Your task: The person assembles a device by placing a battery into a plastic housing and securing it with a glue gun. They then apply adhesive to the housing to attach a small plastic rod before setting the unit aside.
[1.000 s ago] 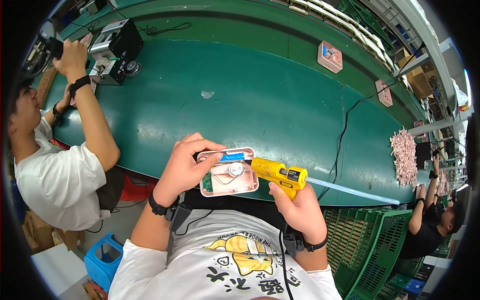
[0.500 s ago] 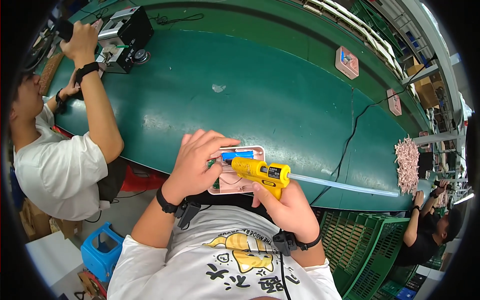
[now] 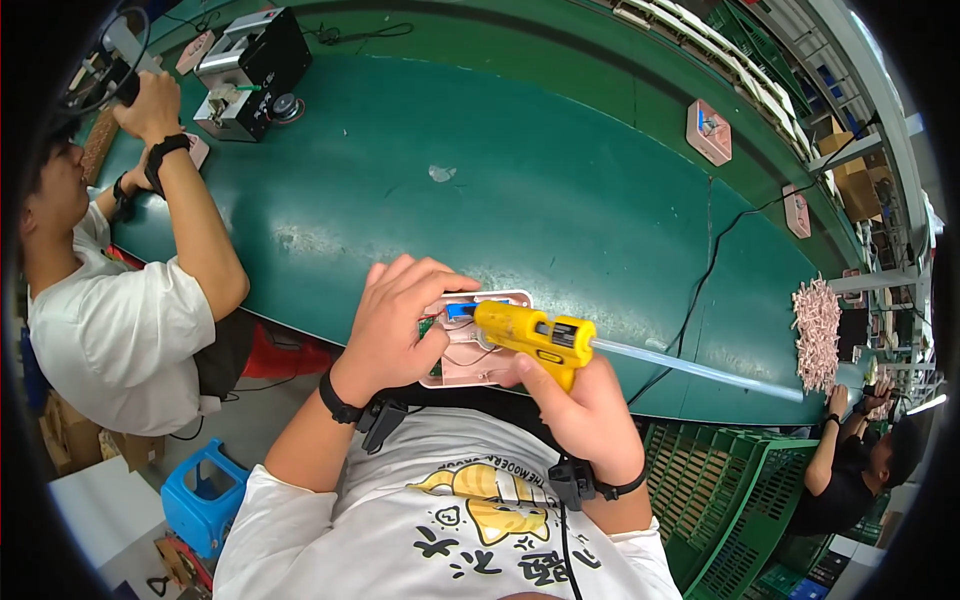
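Observation:
My left hand (image 3: 392,325) grips the left side of a pink plastic housing (image 3: 462,377), fingers over its far edge and thumb reaching inside. The open housing holds a blue battery (image 3: 461,311), thin wires and a green circuit board (image 3: 436,368), partly hidden by my hand. In my right hand (image 3: 585,405) is a yellow hot glue gun (image 3: 520,332), its dark nozzle above the housing beside the battery. A long clear glue stick (image 3: 700,375) sticks out of its back to the right. The gun covers the housing's right part.
Across the green workbench (image 3: 560,200) runs a black cable (image 3: 690,315). More pink housings (image 3: 709,133) lie along the far strip. A heap of small pink parts (image 3: 817,335) is at right, above green crates (image 3: 730,490). Co-workers sit left and right; a black machine (image 3: 260,75) stands far left.
The glue gun has shifted slightly right, its nozzle drawing back along the battery. My left hand keeps its hold on the housing. The far housings have slid a little rightward.

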Demonstrator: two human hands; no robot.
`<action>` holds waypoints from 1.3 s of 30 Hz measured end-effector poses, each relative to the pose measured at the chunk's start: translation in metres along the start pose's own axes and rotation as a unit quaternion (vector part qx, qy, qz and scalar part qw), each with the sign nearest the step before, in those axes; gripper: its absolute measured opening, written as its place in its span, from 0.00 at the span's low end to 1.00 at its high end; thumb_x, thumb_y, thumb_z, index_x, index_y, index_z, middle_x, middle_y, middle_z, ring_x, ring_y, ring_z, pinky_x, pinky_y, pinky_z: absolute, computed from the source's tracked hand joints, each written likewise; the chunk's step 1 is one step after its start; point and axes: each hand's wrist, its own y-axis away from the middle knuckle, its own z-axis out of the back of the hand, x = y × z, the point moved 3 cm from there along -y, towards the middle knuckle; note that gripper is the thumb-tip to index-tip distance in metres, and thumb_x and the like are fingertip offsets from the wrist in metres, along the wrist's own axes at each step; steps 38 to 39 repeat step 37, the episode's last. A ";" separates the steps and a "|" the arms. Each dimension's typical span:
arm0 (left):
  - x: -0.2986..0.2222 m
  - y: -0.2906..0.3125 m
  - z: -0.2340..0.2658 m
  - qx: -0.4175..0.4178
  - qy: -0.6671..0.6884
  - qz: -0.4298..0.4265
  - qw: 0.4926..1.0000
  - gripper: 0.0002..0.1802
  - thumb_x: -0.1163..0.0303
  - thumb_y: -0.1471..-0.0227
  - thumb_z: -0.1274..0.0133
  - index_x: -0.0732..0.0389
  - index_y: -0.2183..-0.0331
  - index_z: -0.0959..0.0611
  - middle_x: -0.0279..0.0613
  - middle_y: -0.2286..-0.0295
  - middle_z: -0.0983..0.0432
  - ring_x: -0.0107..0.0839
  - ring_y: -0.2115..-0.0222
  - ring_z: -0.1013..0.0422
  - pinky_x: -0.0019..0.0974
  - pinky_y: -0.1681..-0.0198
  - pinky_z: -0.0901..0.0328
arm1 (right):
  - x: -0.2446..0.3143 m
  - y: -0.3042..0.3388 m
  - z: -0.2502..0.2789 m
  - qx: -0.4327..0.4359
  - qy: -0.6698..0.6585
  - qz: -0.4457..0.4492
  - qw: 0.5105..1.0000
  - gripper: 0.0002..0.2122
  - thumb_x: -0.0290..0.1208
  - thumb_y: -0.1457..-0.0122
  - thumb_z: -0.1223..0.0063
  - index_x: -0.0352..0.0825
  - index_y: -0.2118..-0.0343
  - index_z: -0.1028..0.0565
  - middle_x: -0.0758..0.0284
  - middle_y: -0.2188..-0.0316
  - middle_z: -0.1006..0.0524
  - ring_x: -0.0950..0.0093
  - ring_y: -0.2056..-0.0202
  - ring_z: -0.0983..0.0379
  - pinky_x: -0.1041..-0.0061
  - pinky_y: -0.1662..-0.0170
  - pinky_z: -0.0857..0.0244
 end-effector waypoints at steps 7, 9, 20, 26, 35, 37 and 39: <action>0.012 0.007 -0.004 -0.042 0.017 0.017 0.999 0.23 0.78 0.63 0.53 0.62 0.61 0.16 0.45 0.63 0.20 0.47 0.62 0.28 0.43 0.55 0.37 | -0.004 0.000 0.000 0.023 0.017 0.031 0.999 0.14 0.33 0.28 0.45 0.29 0.47 0.20 0.61 0.61 0.15 0.81 0.69 0.22 0.77 0.71 0.31; 0.010 0.011 -0.004 -0.049 0.018 0.035 0.998 0.22 0.78 0.62 0.53 0.63 0.61 0.16 0.45 0.64 0.20 0.45 0.64 0.27 0.43 0.58 0.36 | -0.005 0.009 0.016 0.015 -0.118 -0.059 0.991 0.15 0.33 0.28 0.47 0.30 0.45 0.21 0.57 0.62 0.14 0.78 0.76 0.24 0.76 0.72 0.31; 0.035 -0.059 -0.003 0.103 0.265 0.138 0.949 0.15 0.80 0.44 0.53 0.66 0.57 0.16 0.43 0.67 0.18 0.26 0.74 0.24 0.27 0.70 0.30 | -0.090 0.015 0.066 -0.133 -0.373 0.106 0.912 0.11 0.34 0.29 0.48 0.29 0.56 0.24 0.48 0.57 0.18 0.74 0.78 0.27 0.70 0.74 0.28; 0.076 -0.153 -0.004 0.038 0.231 0.200 0.952 0.13 0.76 0.38 0.49 0.67 0.52 0.18 0.41 0.65 0.18 0.26 0.78 0.22 0.29 0.78 0.29 | -0.092 0.014 0.065 -0.138 -0.400 0.129 0.897 0.11 0.33 0.30 0.47 0.29 0.55 0.24 0.48 0.57 0.18 0.75 0.78 0.27 0.70 0.73 0.28; 0.110 -0.199 -0.050 -0.107 0.246 0.082 0.960 0.28 0.75 0.36 0.48 0.63 0.36 0.31 0.53 0.38 0.29 0.38 0.55 0.18 0.31 0.56 0.24 | -0.097 0.015 0.067 -0.136 -0.372 0.115 0.911 0.11 0.31 0.30 0.46 0.29 0.53 0.23 0.48 0.56 0.18 0.75 0.77 0.26 0.70 0.70 0.26; 0.114 -0.192 -0.056 -0.058 0.193 0.062 0.978 0.33 0.74 0.36 0.47 0.61 0.32 0.34 0.50 0.35 0.33 0.43 0.44 0.22 0.34 0.45 0.26 | -0.099 0.013 0.067 -0.130 -0.366 0.116 0.914 0.11 0.32 0.30 0.46 0.29 0.53 0.23 0.47 0.55 0.18 0.75 0.77 0.25 0.69 0.70 0.26; 0.114 -0.192 -0.056 -0.058 0.193 0.062 0.978 0.33 0.74 0.36 0.47 0.61 0.32 0.34 0.50 0.35 0.33 0.43 0.44 0.22 0.34 0.45 0.26 | -0.099 0.013 0.067 -0.130 -0.366 0.116 0.914 0.11 0.32 0.30 0.46 0.29 0.53 0.23 0.47 0.55 0.18 0.75 0.77 0.25 0.69 0.70 0.26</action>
